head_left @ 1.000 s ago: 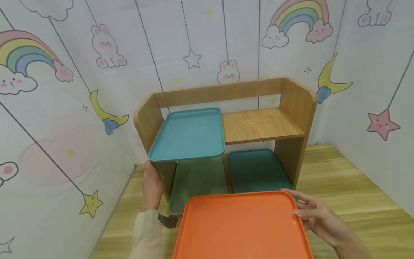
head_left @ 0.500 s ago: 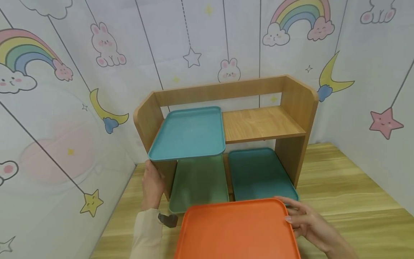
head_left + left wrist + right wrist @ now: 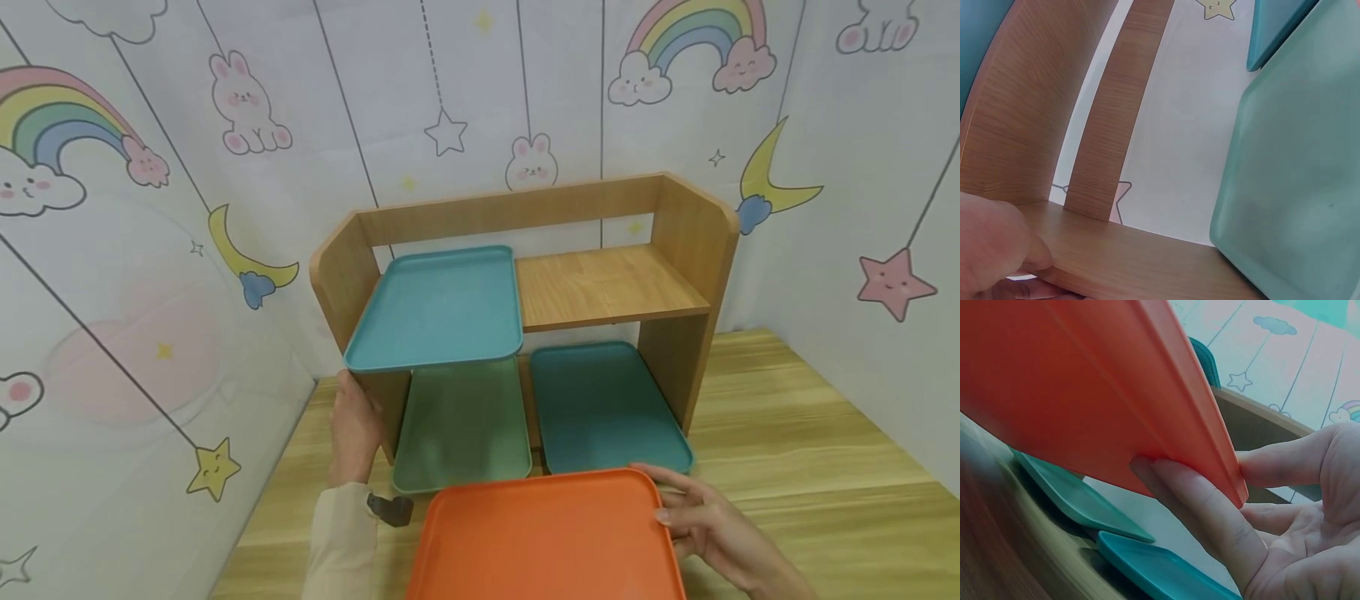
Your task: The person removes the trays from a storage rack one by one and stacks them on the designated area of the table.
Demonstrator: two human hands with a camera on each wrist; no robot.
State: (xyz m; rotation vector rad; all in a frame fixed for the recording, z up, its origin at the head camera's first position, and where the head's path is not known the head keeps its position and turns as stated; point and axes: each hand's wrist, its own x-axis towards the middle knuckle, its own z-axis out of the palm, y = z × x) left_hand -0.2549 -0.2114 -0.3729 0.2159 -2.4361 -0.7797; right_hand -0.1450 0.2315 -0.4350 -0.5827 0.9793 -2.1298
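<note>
My left hand (image 3: 356, 429) grips the left side panel of the small wooden shelf (image 3: 615, 287), just under the blue tray's corner. In the left wrist view the thumb (image 3: 997, 234) lies on the panel's inner face, with fingers below its edge. My right hand (image 3: 708, 525) pinches the far right corner of an orange tray (image 3: 547, 542) in front of the shelf. The right wrist view shows fingers under the orange tray (image 3: 1097, 381) and the thumb at its rim. The tray's near edge is cut off by the head view.
A blue tray (image 3: 442, 308) lies on the upper left board, jutting forward. Below it sits a green tray (image 3: 465, 429); a dark teal tray (image 3: 607, 408) occupies the lower right compartment. The shelf stands on a wood-grain table (image 3: 795, 433) before a cartoon-printed cloth (image 3: 465, 75).
My right hand has drawn the orange tray down and slightly left, towards me, uncovering more of the teal and green trays' front edges. My left hand stays on the side panel.
</note>
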